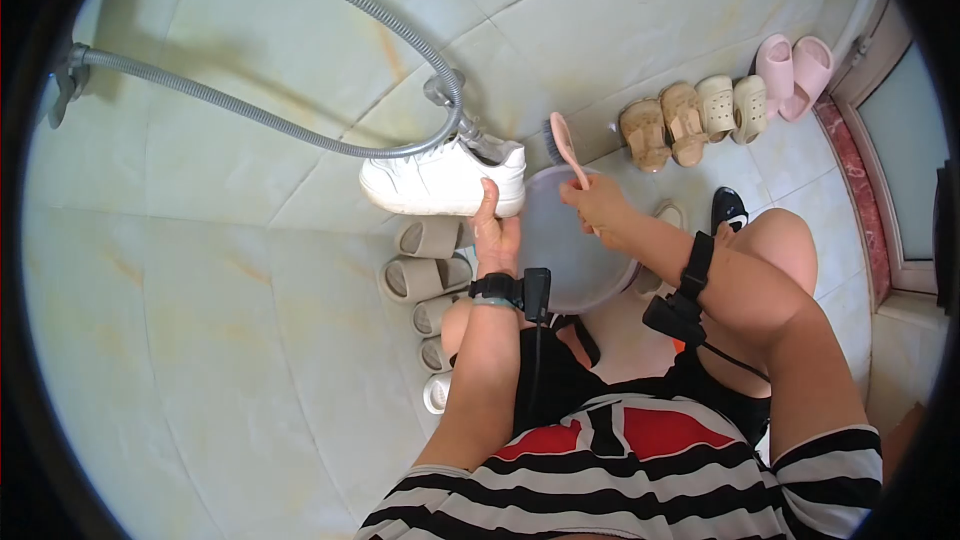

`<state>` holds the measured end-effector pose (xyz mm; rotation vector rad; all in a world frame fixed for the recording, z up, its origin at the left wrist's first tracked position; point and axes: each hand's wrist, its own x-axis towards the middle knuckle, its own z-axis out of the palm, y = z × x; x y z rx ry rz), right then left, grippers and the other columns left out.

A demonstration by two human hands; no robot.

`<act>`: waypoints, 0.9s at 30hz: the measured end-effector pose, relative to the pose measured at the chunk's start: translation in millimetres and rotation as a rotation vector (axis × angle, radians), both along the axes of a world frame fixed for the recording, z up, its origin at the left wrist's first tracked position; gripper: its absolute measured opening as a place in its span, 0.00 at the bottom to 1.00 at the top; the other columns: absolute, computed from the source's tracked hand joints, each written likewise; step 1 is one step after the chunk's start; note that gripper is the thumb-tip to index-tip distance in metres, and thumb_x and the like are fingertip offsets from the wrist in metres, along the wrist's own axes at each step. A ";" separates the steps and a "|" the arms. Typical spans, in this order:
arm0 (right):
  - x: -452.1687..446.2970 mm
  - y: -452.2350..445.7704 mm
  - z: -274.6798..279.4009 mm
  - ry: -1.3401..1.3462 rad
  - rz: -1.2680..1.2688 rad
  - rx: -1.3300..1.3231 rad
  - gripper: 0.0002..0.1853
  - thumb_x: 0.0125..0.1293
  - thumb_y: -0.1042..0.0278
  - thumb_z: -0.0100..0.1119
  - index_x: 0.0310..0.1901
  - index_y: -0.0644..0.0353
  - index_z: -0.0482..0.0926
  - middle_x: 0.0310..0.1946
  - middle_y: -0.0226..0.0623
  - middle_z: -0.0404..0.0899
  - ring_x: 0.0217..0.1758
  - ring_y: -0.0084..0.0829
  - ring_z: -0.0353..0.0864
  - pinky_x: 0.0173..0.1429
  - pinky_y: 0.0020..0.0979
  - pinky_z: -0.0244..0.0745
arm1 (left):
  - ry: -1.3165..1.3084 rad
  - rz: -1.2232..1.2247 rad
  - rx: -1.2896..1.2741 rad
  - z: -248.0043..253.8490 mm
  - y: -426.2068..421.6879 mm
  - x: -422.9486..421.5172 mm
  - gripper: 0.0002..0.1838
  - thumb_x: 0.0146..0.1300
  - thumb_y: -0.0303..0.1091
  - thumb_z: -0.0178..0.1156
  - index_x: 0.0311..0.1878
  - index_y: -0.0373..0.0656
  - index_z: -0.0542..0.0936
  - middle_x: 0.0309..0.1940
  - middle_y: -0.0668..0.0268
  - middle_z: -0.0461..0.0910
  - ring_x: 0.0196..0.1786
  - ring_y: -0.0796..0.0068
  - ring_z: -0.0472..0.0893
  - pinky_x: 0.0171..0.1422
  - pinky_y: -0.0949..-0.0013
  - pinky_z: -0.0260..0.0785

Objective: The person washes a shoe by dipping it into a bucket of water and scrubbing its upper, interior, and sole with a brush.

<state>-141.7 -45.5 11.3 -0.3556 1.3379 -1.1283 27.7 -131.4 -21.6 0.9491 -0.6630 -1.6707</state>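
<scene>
A white sneaker (435, 180) is held up near the tiled wall by my left hand (495, 235), which grips it at the heel end with the thumb up on its side. Its opening lies by the end of the grey shower hose. My right hand (600, 205) is closed round the handle of a pink brush (566, 148), whose dark bristles face left, toward the shoe but apart from it. Below and between the hands stands a round, pale basin (570, 250). What the basin holds is hard to make out.
A metal shower hose (250, 120) loops in front of the wall. Several grey slippers (412, 279) line the wall below the sneaker. Brown sandals (645, 135), beige clogs (716, 108) and pink slides (775, 70) stand along the wall at right, near a door (905, 140).
</scene>
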 end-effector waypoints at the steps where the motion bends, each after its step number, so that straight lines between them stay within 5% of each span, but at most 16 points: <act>1: -0.2 0.5 1.5 0.004 -0.003 0.002 0.14 0.62 0.63 0.63 0.43 0.60 0.72 0.29 0.30 0.74 0.20 0.18 0.62 0.19 0.23 0.58 | 0.042 0.000 -0.017 -5.3 -1.0 -0.8 0.34 0.58 0.46 0.69 0.65 0.48 0.67 0.58 0.66 0.74 0.59 0.63 0.74 0.63 0.43 0.64; 18: 3.2 -4.6 15.0 0.089 -0.030 -0.044 0.19 0.65 0.49 0.58 0.45 0.58 0.76 0.31 0.26 0.72 0.33 0.19 0.70 0.32 0.24 0.68 | 0.103 0.015 -0.033 -2.0 9.7 -11.8 0.35 0.57 0.38 0.70 0.66 0.51 0.65 0.59 0.65 0.72 0.61 0.60 0.72 0.62 0.40 0.68; 21: 9.8 -8.6 5.9 0.170 -0.126 -0.087 0.19 0.65 0.51 0.57 0.40 0.63 0.77 0.25 0.29 0.71 0.26 0.21 0.67 0.29 0.29 0.63 | 0.089 -0.003 -0.048 -1.4 12.2 -10.9 0.34 0.58 0.36 0.69 0.66 0.51 0.65 0.59 0.65 0.72 0.61 0.59 0.72 0.60 0.42 0.69; 27: 13.3 -15.3 1.3 0.103 -0.204 -0.168 0.21 0.65 0.48 0.55 0.37 0.62 0.77 0.25 0.30 0.72 0.28 0.22 0.66 0.31 0.31 0.63 | 0.061 -0.015 -0.014 12.3 26.4 -11.0 0.35 0.58 0.33 0.69 0.66 0.49 0.64 0.59 0.64 0.72 0.60 0.60 0.73 0.62 0.47 0.69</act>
